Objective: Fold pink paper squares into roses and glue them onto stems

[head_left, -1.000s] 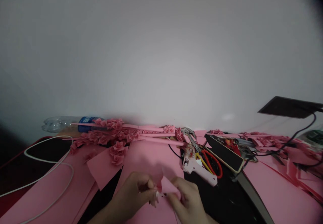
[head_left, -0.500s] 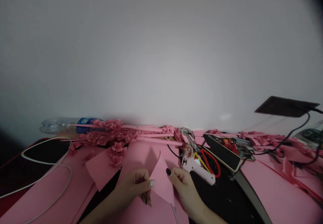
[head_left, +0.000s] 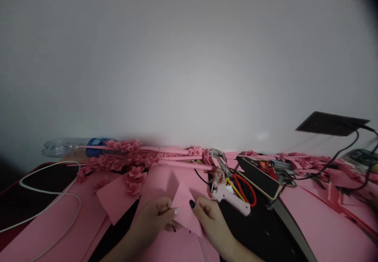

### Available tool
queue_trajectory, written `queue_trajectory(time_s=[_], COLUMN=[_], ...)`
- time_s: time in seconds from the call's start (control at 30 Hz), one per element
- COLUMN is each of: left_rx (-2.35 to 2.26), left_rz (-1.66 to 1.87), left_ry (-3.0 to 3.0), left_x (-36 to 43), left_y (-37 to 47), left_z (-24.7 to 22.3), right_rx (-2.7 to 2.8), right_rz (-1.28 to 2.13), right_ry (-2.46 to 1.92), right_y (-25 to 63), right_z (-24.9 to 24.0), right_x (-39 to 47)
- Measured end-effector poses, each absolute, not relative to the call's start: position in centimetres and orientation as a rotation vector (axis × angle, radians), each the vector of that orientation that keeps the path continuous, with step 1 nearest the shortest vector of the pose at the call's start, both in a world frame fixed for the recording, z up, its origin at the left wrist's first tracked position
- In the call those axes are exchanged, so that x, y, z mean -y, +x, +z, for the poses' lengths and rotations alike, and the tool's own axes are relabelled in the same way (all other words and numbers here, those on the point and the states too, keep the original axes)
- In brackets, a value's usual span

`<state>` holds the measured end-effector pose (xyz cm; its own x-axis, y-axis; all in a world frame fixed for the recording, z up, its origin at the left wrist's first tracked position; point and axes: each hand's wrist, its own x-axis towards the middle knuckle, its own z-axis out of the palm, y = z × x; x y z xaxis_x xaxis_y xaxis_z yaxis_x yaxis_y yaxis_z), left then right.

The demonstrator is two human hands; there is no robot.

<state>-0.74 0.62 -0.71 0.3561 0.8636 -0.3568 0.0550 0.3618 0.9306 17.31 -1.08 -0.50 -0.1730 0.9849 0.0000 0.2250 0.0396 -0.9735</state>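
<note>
A small piece of pink paper (head_left: 184, 205), pointed at the top, is held up between my two hands. My left hand (head_left: 158, 216) pinches its left edge between thumb and fingers. On the other side my right hand (head_left: 208, 214) grips the right edge, its dark-nailed thumb lying on the front face. Beneath both hands lies a larger pink sheet (head_left: 159, 179). To the right of my right hand rests a pale pink glue gun (head_left: 233, 201), beside red-handled scissors (head_left: 248, 191).
Folded pink paper flowers (head_left: 134, 177) and rolled paper stems (head_left: 183, 163) line the wall side. A plastic bottle (head_left: 63, 147) lies at the far left, near a white cable (head_left: 44, 193). A phone (head_left: 260, 177) and a dark flat panel (head_left: 330, 123) with cords are at right.
My left hand has moved up to the paper's left edge and now grips it. The paper stands more upright, its tip a clear point. My right hand keeps its hold.
</note>
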Motion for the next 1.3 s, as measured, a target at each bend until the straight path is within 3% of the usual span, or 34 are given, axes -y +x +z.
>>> queue_trajectory(time_s=[0.9,1.07,1.3], left_rx=[-1.125,-1.073,-1.073], left_rz=[0.882,0.755,0.612], left_ry=[0.951,1.104,1.248], left_x=[-1.8,-1.3,-0.9], left_y=[-2.2,-1.8,-1.4], left_z=[-0.5,0.1,0.8], right_rx=[1.661,1.546,1.436], right_rz=[1.304,1.216,1.359], right_ry=[-1.356,-1.253,-1.309], right_y=[17.1,17.3,17.5], right_z=[-0.8,-1.1,-1.8], right_x=[1.6,1.3,1.3])
